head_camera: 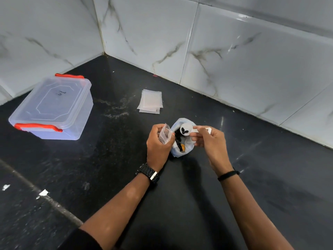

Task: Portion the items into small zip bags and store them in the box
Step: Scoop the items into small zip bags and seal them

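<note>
My left hand [158, 141] holds a small clear zip bag [165, 135] upright, its mouth facing up. My right hand [210, 139] pinches the handle of a white measuring scoop [186, 131] that carries a few dark pieces. The scoop hovers just right of the zip bag, above an open white plastic bag [187, 147] of dark items with one orange bit showing. A clear plastic box [54, 107] with red latches sits closed at the left of the counter. A stack of empty zip bags [151, 102] lies flat behind the hands.
The black counter [108, 159] meets marble-tiled walls [234, 51] at a corner behind. White specks and a pale smear mark the counter near the stack. A grey seam runs diagonally at the lower left.
</note>
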